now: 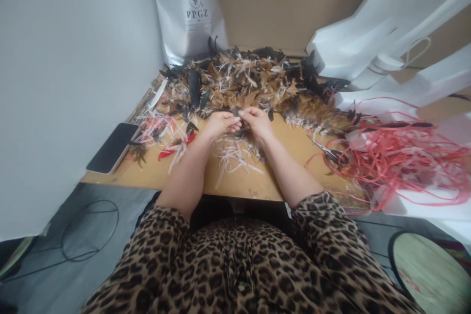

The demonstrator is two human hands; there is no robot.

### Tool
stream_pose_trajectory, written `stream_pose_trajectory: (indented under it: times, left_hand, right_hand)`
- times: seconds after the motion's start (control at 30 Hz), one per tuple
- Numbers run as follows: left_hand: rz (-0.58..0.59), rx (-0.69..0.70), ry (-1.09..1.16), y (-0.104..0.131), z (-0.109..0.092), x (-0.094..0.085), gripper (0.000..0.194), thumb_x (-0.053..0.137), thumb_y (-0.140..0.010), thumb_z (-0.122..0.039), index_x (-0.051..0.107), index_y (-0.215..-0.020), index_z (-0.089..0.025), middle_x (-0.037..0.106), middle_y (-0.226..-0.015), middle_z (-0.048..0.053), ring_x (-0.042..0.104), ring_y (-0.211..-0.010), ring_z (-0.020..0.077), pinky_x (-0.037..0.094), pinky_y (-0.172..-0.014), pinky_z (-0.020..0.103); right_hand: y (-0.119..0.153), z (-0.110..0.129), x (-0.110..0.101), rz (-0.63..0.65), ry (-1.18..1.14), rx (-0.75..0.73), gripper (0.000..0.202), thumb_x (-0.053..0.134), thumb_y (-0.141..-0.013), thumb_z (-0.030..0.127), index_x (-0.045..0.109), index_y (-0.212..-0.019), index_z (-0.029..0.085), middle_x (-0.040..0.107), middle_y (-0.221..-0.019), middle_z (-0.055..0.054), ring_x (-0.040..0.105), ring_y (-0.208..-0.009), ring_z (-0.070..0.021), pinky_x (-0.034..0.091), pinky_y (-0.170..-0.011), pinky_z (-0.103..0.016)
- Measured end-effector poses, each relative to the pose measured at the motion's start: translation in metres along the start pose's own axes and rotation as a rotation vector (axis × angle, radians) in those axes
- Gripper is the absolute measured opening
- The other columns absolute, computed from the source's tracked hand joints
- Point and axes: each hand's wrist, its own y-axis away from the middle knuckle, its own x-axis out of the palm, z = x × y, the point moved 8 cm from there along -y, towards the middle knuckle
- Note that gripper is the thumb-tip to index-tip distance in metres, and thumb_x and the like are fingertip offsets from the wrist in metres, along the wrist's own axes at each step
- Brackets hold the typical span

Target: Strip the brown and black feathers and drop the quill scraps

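Observation:
My left hand (222,123) and my right hand (256,121) meet over the middle of the wooden table, fingertips pinched close together. Between them is a small dark feather (236,110), gripped by both hands and mostly covered by the fingers. Just beyond lies a big heap of brown and black feathers (250,76). Below my hands, thin white and pink strips (237,157) are scattered on the tabletop (206,176).
A black-screened phone (113,148) lies at the left edge, near red feathers (172,149) and loose strips. To the right are scissors (331,153) and a tangle of red plastic ribbon (401,162). A white bag (191,24) stands behind; white foam pieces (349,44) rise at back right.

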Motion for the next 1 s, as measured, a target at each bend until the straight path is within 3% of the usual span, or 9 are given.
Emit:
stream_pose_trajectory:
  times: [0.27,0.43,0.6,0.73,0.8,0.9,1.0]
  left_hand:
    - [0.008,0.037,-0.129,0.0,-0.005,-0.002,0.018,0.075,-0.067,-0.026,0.066,-0.065,-0.01,0.066,-0.06,0.005,0.058,-0.049,0.0074,0.047,-0.052,0.019]
    - [-0.17,0.142,-0.007,0.0,-0.019,-0.023,0.023,0.075,-0.067,-0.031,0.064,-0.066,-0.011,0.066,-0.061,0.003,0.056,-0.049,0.0047,0.045,-0.05,0.015]
    - [-0.265,0.16,0.198,-0.001,-0.022,-0.042,0.022,0.075,-0.068,-0.03,0.064,-0.074,-0.012,0.069,-0.071,0.004,0.058,-0.054,0.0036,0.044,-0.05,0.013]
    - [-0.241,0.154,0.226,-0.002,-0.02,-0.041,0.022,0.076,-0.067,-0.029,0.063,-0.072,-0.012,0.068,-0.07,0.003,0.058,-0.054,0.0035,0.043,-0.048,0.012]
    - [-0.229,0.156,0.224,-0.002,-0.02,-0.039,0.023,0.076,-0.067,-0.03,0.063,-0.072,-0.012,0.067,-0.07,0.003,0.058,-0.054,0.0035,0.042,-0.048,0.012]
    - [-0.222,0.153,0.221,-0.001,-0.02,-0.037,0.024,0.075,-0.067,-0.03,0.062,-0.073,-0.011,0.067,-0.07,0.002,0.058,-0.053,0.0032,0.042,-0.048,0.012]
    - [-0.218,0.142,0.231,-0.001,-0.02,-0.037,0.023,0.075,-0.068,-0.029,0.062,-0.073,-0.011,0.067,-0.07,0.002,0.058,-0.053,0.0033,0.042,-0.048,0.012]
  right_hand:
    - [0.001,0.004,0.001,0.023,0.049,-0.051,0.027,0.075,-0.058,0.04,0.059,-0.062,0.018,0.05,-0.051,0.006,0.038,-0.047,-0.0059,0.031,-0.046,-0.021]
    - [0.0,0.01,-0.005,0.018,0.249,-0.173,0.018,0.07,-0.066,0.035,0.066,-0.074,0.019,0.062,-0.066,0.002,0.049,-0.057,-0.009,0.04,-0.059,-0.023]
    - [0.008,0.007,0.017,0.252,0.664,-0.348,0.011,0.066,-0.07,0.027,0.07,-0.075,0.018,0.063,-0.075,-0.003,0.055,-0.068,-0.0131,0.043,-0.069,-0.027]
    - [0.027,0.001,0.042,0.475,0.942,-0.506,0.016,0.064,-0.073,0.025,0.072,-0.087,0.021,0.063,-0.089,-0.005,0.057,-0.084,-0.0175,0.043,-0.079,-0.03]
    - [0.033,-0.002,0.051,0.529,1.049,-0.56,0.019,0.063,-0.074,0.023,0.072,-0.09,0.022,0.063,-0.092,-0.006,0.056,-0.089,-0.0192,0.042,-0.084,-0.032]
    - [0.034,-0.003,0.055,0.505,1.103,-0.566,0.015,0.06,-0.076,0.021,0.072,-0.084,0.021,0.063,-0.09,-0.006,0.055,-0.089,-0.0197,0.041,-0.085,-0.034]
    - [0.024,0.003,0.046,0.384,0.893,-0.458,0.011,0.062,-0.075,0.023,0.071,-0.075,0.018,0.062,-0.08,-0.005,0.055,-0.079,-0.0166,0.043,-0.077,-0.031]
